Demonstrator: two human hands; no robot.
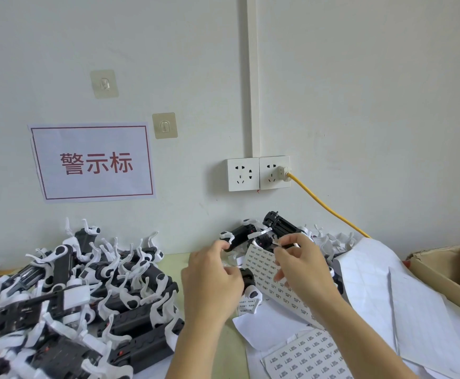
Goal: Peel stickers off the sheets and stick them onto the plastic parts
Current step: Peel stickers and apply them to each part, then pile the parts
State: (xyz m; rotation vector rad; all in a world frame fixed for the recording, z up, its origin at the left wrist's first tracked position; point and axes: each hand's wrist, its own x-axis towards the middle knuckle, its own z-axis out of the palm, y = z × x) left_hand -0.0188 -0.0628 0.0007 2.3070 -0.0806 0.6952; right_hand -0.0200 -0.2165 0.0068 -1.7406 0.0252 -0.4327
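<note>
My left hand (212,277) grips a black and white plastic part (239,236) held up over the table. At that part's right end, my right hand (297,263) pinches a small white sticker (276,243). A sticker sheet (270,272) printed with small labels hangs curled between and under my hands. Another sticker sheet (305,354) lies flat at the bottom. A second plastic part (281,225) lies just behind my hands by the wall.
A big pile of black and white plastic parts (81,296) covers the table's left side. Peeled backing sheets (415,296) are heaped on the right. A cardboard box (448,269) stands far right. Wall sockets (259,173) with a yellow cable (330,212) are behind.
</note>
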